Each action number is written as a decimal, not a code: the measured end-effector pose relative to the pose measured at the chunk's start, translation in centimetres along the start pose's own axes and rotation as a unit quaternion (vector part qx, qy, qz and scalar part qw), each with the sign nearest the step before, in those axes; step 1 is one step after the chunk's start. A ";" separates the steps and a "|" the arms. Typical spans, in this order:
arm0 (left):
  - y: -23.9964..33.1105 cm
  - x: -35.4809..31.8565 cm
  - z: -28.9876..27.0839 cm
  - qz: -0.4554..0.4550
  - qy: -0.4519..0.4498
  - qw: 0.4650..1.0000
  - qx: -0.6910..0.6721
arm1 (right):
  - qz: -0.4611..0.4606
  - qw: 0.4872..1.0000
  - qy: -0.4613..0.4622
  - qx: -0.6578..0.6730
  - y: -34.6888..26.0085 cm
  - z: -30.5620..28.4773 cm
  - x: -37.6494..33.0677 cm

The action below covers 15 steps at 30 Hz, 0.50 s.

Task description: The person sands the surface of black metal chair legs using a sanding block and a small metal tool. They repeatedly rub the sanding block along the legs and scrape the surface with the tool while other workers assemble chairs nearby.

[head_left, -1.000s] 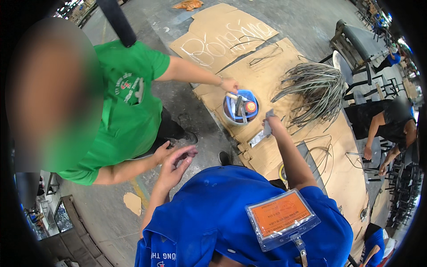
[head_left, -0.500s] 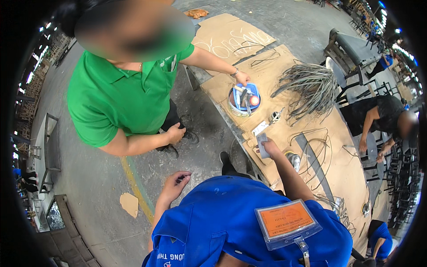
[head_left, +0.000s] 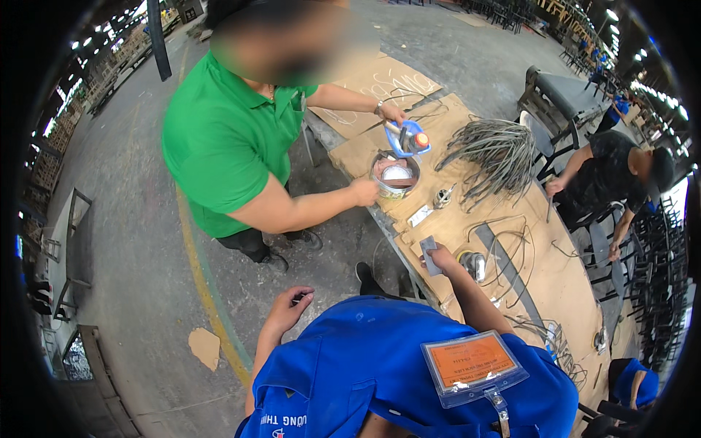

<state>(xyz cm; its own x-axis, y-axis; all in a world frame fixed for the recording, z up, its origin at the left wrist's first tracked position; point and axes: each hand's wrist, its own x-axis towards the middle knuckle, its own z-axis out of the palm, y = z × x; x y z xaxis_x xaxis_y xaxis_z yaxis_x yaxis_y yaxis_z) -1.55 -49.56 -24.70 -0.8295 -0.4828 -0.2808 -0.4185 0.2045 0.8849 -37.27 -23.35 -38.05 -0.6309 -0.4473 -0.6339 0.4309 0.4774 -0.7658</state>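
Observation:
My right hand [head_left: 443,258] grips a flat grey rectangular plate [head_left: 429,256] over the near edge of the cardboard-covered table [head_left: 445,292]. My left hand [head_left: 289,309] hangs over the floor, its fingers curled in; a dark spot shows between them, too small to make out. A small white card [head_left: 420,215] lies just beyond the plate. To the right of my right hand sits a round can or tool [head_left: 473,264]. Across from me, a co-worker in green holds a blue tray [head_left: 406,140] with a red-capped bottle above a round tin [head_left: 395,175], their other hand beside its rim.
A large bundle of grey strips [head_left: 493,157] covers the table's far right part. Loose wire loops [head_left: 515,233] and a long dark strip [head_left: 511,274] lie nearer. Another person in black [head_left: 602,175] works beyond the table. A cardboard scrap [head_left: 204,347] is on the floor.
The co-worker has lifted the blue tray off the tin and brought their other hand to the tin's rim. My hands keep nearly the same pose, the right one still holding the plate.

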 end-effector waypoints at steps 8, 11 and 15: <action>-1.9 -1.3 0.8 0.000 0.008 1.000 0.013 | -0.009 0.998 -0.020 -0.056 0.4 0.8 -1.3; -2.2 -1.5 0.9 -0.019 0.008 1.000 0.013 | -0.003 0.999 -0.011 -0.045 0.5 0.9 -1.8; -2.8 -1.5 1.1 -0.012 0.009 1.000 0.011 | -0.010 0.997 -0.012 -0.075 0.5 0.9 -2.0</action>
<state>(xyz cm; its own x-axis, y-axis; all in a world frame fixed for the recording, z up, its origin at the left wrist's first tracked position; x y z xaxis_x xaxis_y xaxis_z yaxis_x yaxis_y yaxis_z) 0.49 -48.51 -27.17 -0.8117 -0.5038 -0.2954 -0.4474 0.2112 0.8690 -35.18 -22.90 -37.23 -0.6227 -0.4746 -0.6221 0.3163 0.5746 -0.7549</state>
